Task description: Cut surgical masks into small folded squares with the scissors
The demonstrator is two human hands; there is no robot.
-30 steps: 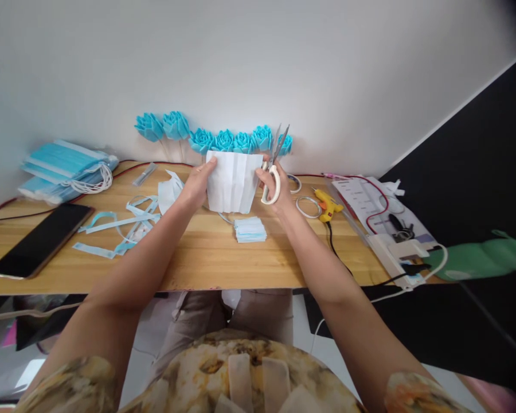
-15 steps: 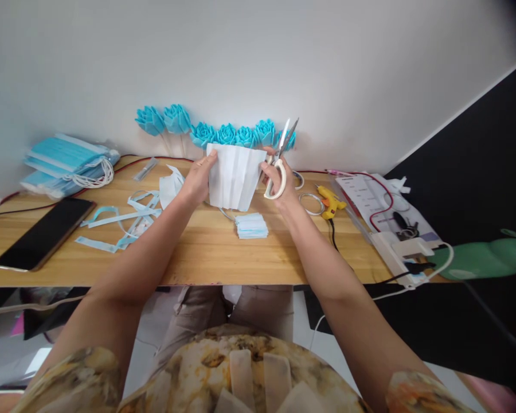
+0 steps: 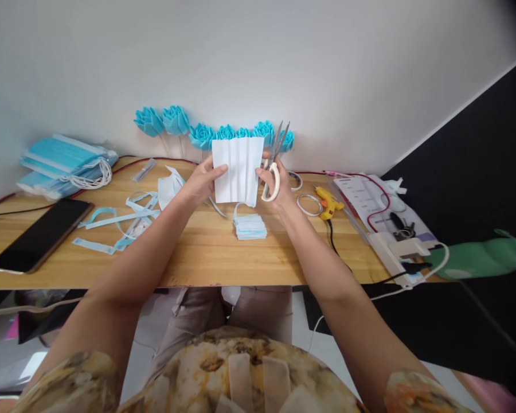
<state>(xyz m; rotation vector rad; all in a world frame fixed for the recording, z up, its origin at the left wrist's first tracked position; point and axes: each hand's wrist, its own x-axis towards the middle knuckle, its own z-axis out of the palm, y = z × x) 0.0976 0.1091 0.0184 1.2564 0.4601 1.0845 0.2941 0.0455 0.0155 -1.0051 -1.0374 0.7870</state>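
A pleated white face mask sheet [image 3: 237, 171] without loops is held up above the table in both hands. My left hand [image 3: 203, 179] pinches its left edge, thumb on the near face. At the right edge my right hand [image 3: 279, 182] grips the sheet and also carries scissors [image 3: 276, 150] with cream handles, their blades pointing up and slightly apart. Below the sheet lies a small stack of folded light-blue and white pieces [image 3: 250, 227]. Several blue flowers [image 3: 202, 136] made of folded material stand along the wall behind, partly hidden by the sheet.
Left are a pile of blue masks [image 3: 64, 160], a black phone [image 3: 43, 234], cut strips [image 3: 116, 218] and a white scrap [image 3: 168, 184]. Right are a wire ring [image 3: 309, 204], a yellow glue gun [image 3: 329, 202], printed papers [image 3: 361, 195], a power strip [image 3: 398, 258] and a green cushioned object [image 3: 481, 258].
The sheet has become more upright and narrower between the hands. My left hand has shifted slightly right and its thumb lower. The scissors' blades lean a little to the left.
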